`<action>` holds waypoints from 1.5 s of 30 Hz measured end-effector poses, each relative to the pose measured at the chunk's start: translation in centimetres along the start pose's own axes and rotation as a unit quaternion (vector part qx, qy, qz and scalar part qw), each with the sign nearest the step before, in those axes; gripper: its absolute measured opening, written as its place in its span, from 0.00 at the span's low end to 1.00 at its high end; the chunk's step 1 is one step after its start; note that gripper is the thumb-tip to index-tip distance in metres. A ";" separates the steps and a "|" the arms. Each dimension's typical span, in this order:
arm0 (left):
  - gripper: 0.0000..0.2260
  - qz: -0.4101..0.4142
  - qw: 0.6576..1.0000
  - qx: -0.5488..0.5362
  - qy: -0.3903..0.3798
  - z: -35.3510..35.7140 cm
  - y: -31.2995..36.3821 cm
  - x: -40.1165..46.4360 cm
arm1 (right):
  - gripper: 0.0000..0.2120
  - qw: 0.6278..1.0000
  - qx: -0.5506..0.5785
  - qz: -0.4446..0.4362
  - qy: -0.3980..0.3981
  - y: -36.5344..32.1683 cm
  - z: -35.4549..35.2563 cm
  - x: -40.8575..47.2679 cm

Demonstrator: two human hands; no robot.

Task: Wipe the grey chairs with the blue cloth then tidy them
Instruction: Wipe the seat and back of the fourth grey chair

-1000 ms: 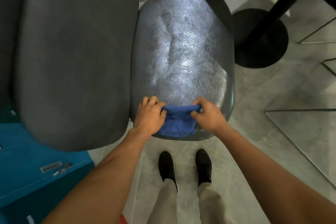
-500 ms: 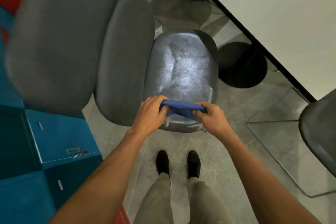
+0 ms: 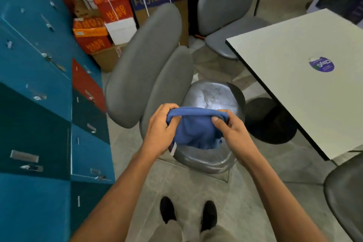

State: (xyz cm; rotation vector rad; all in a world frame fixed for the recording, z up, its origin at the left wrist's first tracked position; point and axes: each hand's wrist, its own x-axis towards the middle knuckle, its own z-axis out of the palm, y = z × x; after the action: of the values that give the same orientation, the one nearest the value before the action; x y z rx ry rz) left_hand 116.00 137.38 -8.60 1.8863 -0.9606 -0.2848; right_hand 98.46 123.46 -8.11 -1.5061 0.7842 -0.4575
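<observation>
You are standing on a grey tiled floor (image 3: 245, 198), your black shoes (image 3: 168, 210) planted near its lower edge. Directly ahead on it stands the shiny grey padded chair (image 3: 208, 94), with more grey chairs (image 3: 225, 13) farther back. To your right stands a pale square-cornered table (image 3: 294, 88) on a round black base (image 3: 271, 122); a round purple sticker (image 3: 321, 64) lies on top. Stacked cardboard boxes (image 3: 110, 23) rest on the floor by the blue lockers (image 3: 35, 84).

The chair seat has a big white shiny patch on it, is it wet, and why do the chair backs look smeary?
In the head view, the patch on the grey chair seat looks like light glare on glossy material; wetness cannot be told. The two chair backs are smeared by motion blur, and the blue lockers bend from the wide-angle lens.
</observation>
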 end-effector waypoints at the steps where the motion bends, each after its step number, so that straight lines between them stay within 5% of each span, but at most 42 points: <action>1: 0.09 -0.001 1.000 -0.003 0.011 -0.8 0.4 0.4 | 0.12 1.000 0.010 0.008 0.001 -0.8 0.6 0.2; 4: 0.08 -0.007 1.000 0.000 0.013 -3.2 1.3 1.4 | 0.23 0.998 0.051 0.032 -0.007 -2.6 2.1 1.3; 11: 0.05 0.018 0.999 0.021 0.036 -8.8 1.3 3.5 | 0.07 0.999 0.041 0.014 0.032 -5.8 6.2 4.6; 17: 0.06 0.037 0.999 0.014 0.031 -12.2 0.0 5.2 | 0.13 0.985 -0.111 -0.061 0.115 -9.0 11.2 10.0; 24: 0.07 0.041 0.994 0.078 0.064 -15.8 -3.0 6.3 | 0.05 0.990 -0.060 -0.081 0.096 -10.9 20.0 13.7; 29: 0.13 0.039 0.997 0.010 0.060 -17.3 -7.1 7.6 | 0.05 0.994 -0.050 -0.091 0.037 -10.4 25.1 14.4; 32: 0.08 -0.047 0.988 -0.118 0.090 -17.0 -9.2 9.5 | 0.06 0.994 -0.046 -0.093 0.024 -8.7 27.3 14.8; 35: 0.07 -0.122 0.968 -0.190 0.113 -16.6 -10.4 12.2 | 0.14 0.995 0.002 -0.090 0.046 -6.8 28.6 14.2; 41: 0.09 -0.238 0.927 -0.277 0.082 -15.7 -12.9 17.1 | 0.46 0.990 0.089 -0.040 0.101 -6.5 31.0 14.5; 45: 0.10 -0.236 0.927 -0.287 0.036 -14.6 -14.4 19.5 | 0.43 0.983 0.128 0.054 0.123 -6.9 31.4 15.7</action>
State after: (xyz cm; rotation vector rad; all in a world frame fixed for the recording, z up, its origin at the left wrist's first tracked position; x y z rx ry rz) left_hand 144.30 136.11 -9.39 1.5334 -0.2984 -0.6971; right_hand 132.57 134.10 -7.43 -1.1751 0.9572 -0.6452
